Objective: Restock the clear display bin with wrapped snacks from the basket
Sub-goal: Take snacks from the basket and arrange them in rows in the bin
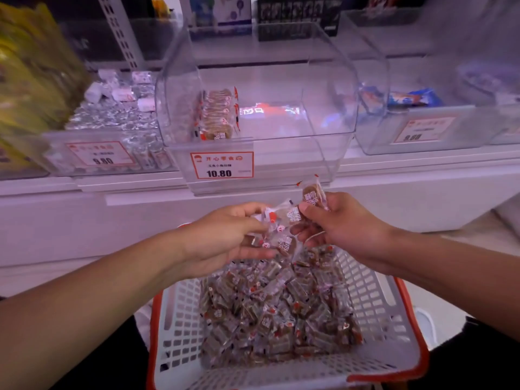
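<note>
Clear-wrapped brown snacks [284,235] fill both hands, held close together above the basket [374,302] — the left hand [225,237] grips a small bunch, the right hand [334,220] pinches one packet [311,196] upward. More snacks heap in the basket. Beyond, the clear display bin [332,88] holds one short row [218,115] at its left, above a 10.80 price tag [221,165].

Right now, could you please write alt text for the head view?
Two hands, left hand and right hand, hold wrapped snacks above a snack-filled basket. Behind, a clear display bin holds one short row.
</note>
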{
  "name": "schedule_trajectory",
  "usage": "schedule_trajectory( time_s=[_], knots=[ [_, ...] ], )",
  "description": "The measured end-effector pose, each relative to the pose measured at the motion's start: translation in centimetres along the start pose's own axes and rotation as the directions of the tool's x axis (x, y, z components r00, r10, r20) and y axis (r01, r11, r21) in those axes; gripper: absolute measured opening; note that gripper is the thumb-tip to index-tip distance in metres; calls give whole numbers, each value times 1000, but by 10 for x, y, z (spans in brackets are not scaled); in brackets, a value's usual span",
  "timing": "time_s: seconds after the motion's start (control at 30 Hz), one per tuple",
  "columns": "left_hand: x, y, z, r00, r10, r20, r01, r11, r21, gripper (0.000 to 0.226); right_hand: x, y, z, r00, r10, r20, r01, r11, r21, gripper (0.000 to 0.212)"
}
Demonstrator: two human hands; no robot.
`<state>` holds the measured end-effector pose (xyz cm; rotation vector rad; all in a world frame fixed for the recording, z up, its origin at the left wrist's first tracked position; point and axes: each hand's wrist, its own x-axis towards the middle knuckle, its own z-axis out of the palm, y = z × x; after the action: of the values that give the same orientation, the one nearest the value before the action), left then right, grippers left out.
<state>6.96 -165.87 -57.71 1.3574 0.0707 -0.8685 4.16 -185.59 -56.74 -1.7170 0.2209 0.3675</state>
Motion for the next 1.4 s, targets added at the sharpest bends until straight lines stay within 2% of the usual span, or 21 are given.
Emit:
schedule_trajectory(
  time_s=[0.07, 0.17, 0.2, 0.27, 0.33, 0.37, 0.43, 0.53, 0.57, 0.6, 0.7, 0.8, 0.9, 1.0, 1.1, 1.23, 1.27, 1.37, 1.4],
  knots=[
    [5, -10, 6, 1000, -12, -21, 10, 996, -87, 21, 2, 9, 5, 1000, 15, -10, -15, 999, -36, 26],
    [7, -24, 8, 1000, 0, -16, -1, 1000, -19, 20, 4, 17, 4, 999, 30, 19, -27, 989, -144, 27],
    [7, -27, 6, 1000, -7, -20, 7, 1000, -9, 21, 5, 17, 1, 999, 3, 33, 6, 963, -270, 30],
    [8, -30, 1, 1000, -28, -12, 28, 1000, -14, 25, 7, 13, -7, 995, -76, 66, 100, 828, -552, 42],
    [9, -28, 0, 1000, -27, -5, 27, 999, -23, 31, 7, 7, -13, 986, -135, 95, 165, 748, -643, 56],
    [10, -26, 0, 1000, -23, -5, 23, 999, -26, 30, 7, 5, -14, 980, -160, 116, 197, 762, -617, 59],
    [11, -21, 1, 1000, -20, -12, 19, 999, -43, 22, 6, 3, -14, 963, -207, 172, 269, 786, -557, 49],
    [13, -16, 0, 999, -10, -31, 8, 998, -62, 25, 10, 8, -13, 941, -251, 227, 339, 696, -634, 27],
    [13, -14, 0, 999, -12, -52, 7, 996, -84, 27, 11, 11, -12, 946, -242, 218, 325, 705, -630, 24],
    [14, -14, 0, 997, -12, -73, 5, 994, -105, 28, 11, 13, -11, 956, -225, 190, 294, 760, -579, 23],
    [14, -16, 3, 996, -11, -85, 2, 995, -103, 27, 8, 15, -4, 977, -158, 144, 198, 919, -340, 27],
    [14, -18, 8, 995, -3, -102, -8, 995, -103, 29, 5, 15, 0, 974, -177, 139, 212, 929, -302, 27],
    [13, -19, 15, 994, 33, -108, -46, 991, -126, 37, -1, 14, 5, 974, -225, 21, 219, 920, -324, 25],
    [10, -20, 21, 980, 101, -173, -122, 986, -118, 25, -8, 14, 9, 967, -247, -69, 219, 935, -279, 23],
    [7, -23, 23, 962, 144, -232, -162, 985, -58, 14, -12, 14, 11, 968, -235, -92, 205, 944, -257, 25],
    [4, -22, 26, 936, 215, -279, -235, 971, -41, 17, -14, 14, 19, 990, -140, -4, 140, 982, 129, 33],
    [3, -22, 27, 931, 232, -281, -253, 967, -37, 19, -14, 14, 19, 987, -163, -8, 163, 974, 155, 35],
    [5, -18, 28, 940, 245, -239, -268, 961, -68, 23, -12, 13, 17, 940, -335, -65, 333, 942, -46, 40],
    [4, -16, 28, 953, 221, -208, -242, 967, -77, 32, -13, 11, 16, 916, -395, -68, 385, 915, -121, 41]
  ],
)
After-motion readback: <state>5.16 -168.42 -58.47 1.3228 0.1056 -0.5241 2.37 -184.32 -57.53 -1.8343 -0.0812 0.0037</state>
